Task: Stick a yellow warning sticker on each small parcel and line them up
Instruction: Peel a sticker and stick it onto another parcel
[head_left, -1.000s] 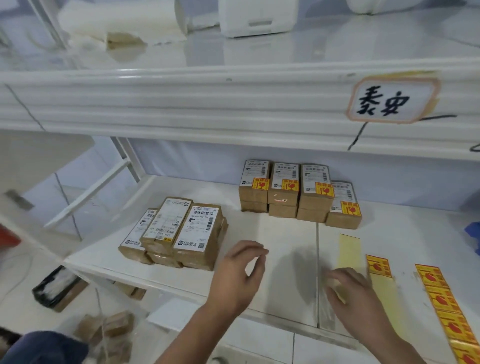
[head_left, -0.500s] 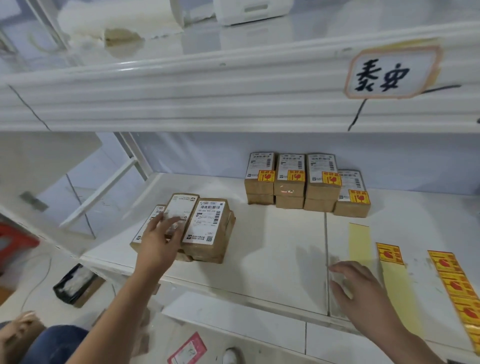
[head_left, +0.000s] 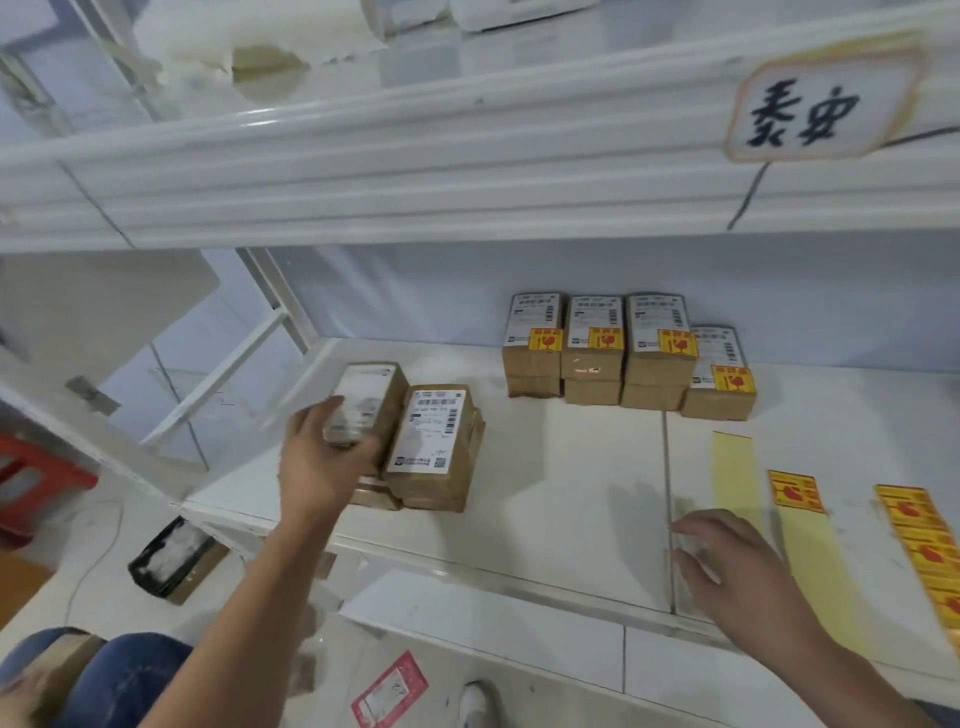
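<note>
Brown unlabelled parcel (head_left: 370, 402) is gripped at its near end by the left hand (head_left: 322, 457), fingers closed around it; the right hand (head_left: 737, 566) lies open and empty, and next must peel a yellow sticker (head_left: 796, 491) just beyond its fingers.

Four yellow-stickered parcels (head_left: 628, 343) on top in the back row, two hands (head_left: 322, 462), one shelf label (head_left: 815, 98)

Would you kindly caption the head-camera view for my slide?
Left hand lifts an unstickered parcel from the pile; stickered parcels line the back.
</note>
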